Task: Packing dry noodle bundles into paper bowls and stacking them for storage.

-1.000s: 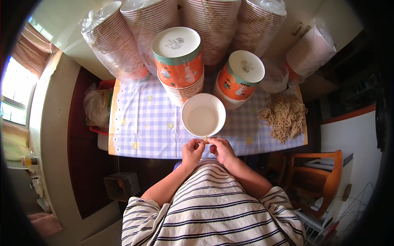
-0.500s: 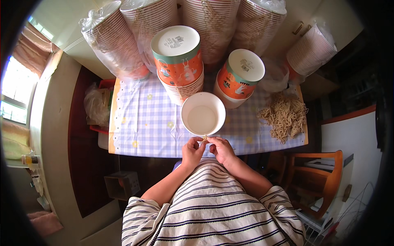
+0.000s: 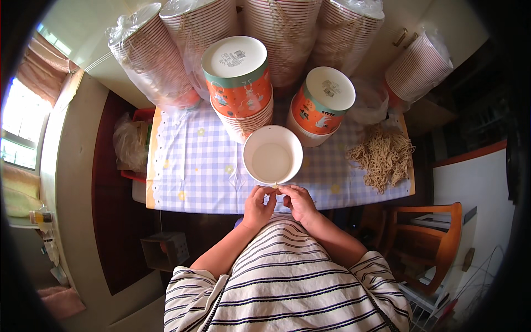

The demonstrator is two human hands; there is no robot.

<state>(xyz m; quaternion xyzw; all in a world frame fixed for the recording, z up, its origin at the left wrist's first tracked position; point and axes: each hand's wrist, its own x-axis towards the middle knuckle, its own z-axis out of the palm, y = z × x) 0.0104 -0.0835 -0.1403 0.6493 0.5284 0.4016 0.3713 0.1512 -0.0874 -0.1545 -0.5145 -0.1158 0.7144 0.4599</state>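
Note:
A white paper tub [image 3: 251, 150] stands upright near the front edge of the table, its open mouth facing up. Just at its near rim, my left hand [image 3: 258, 207] and my right hand [image 3: 299, 203] meet fingertip to fingertip. Both are closed in a pinch on a short bit of beige cord [image 3: 276, 186]; most of it is hidden by the fingers. Whether the cord passes through the tub's rim, I cannot tell. A tangled heap of similar beige cords [image 3: 383, 159] lies at the table's right end.
Behind the tub rise two upside-down stacks of orange tubs, one at left [image 3: 237, 88] and a shorter one at right [image 3: 322, 108]. Several plastic-wrapped tub stacks [image 3: 149, 61] line the back. A checked cloth [image 3: 193, 160] covers the table. A wooden chair [image 3: 423, 235] stands to the right.
My fingers have shifted slightly at the tub's near rim, and less cord shows between them. The tub and stacks have stayed in place.

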